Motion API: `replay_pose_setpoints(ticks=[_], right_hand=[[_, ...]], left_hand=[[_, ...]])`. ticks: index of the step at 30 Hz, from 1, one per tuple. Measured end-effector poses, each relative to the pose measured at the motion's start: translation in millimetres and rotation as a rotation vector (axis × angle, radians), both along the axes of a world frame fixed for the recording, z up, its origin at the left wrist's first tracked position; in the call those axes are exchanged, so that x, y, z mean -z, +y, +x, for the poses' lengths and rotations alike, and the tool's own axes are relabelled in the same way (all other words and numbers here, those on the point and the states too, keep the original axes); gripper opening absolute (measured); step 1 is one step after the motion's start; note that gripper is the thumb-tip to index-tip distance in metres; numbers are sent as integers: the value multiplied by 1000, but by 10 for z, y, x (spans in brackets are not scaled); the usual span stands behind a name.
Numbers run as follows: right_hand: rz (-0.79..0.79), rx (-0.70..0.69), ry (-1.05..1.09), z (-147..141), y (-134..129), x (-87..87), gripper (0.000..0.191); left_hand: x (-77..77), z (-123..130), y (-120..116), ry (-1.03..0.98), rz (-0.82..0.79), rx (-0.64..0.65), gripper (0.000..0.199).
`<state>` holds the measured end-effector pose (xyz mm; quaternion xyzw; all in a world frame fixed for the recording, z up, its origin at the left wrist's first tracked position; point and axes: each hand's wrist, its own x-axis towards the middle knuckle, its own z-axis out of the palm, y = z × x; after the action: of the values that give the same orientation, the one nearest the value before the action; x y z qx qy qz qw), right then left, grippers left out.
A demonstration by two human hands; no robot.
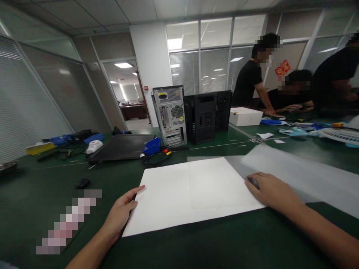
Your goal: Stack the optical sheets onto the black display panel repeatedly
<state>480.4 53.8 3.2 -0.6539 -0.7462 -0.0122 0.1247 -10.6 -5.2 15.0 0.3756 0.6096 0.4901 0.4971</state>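
Note:
A wide white sheet (165, 198) lies on the green table, with a dark edge showing beneath its left side. My left hand (120, 211) grips that left edge, fingers above and below it. At the right edge, my right hand (262, 188) is curled over a small dark rounded object (253, 182), which looks like a mouse. A translucent sheet (297, 172) spreads from under the white one to the right, beneath my right forearm. Another thin sheet overlaps the white surface in the middle.
Computer cases (200, 117) stand behind the sheets. Left of them lie a flat black panel (120, 147), a blue connector (152, 146) with cables, and a black mouse (82, 183). A white box (246, 117) stands at back right, near several people in black. A pixelated strip lies front left.

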Motion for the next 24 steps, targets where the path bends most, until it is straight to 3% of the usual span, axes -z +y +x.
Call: replay_pose_setpoints(ticks=[5, 8, 12, 17, 21, 24], right_hand=[[42, -127, 52, -153, -21, 6, 48], [90, -69, 35, -152, -17, 26, 51], [34, 1, 15, -108, -15, 55, 58], [-2, -194, 132, -140, -27, 5, 53], [53, -106, 105, -106, 4, 8, 54], [-4, -103, 96, -81, 18, 46, 52]], left_hand=[[8, -5, -10, 8, -6, 13, 57], [9, -4, -7, 27, 0, 13, 58], [10, -7, -7, 31, 5, 22, 56], [-6, 3, -14, 70, 26, -2, 53], [-7, 9, -12, 72, 24, 0, 53], [-11, 14, -11, 65, 12, -2, 53]])
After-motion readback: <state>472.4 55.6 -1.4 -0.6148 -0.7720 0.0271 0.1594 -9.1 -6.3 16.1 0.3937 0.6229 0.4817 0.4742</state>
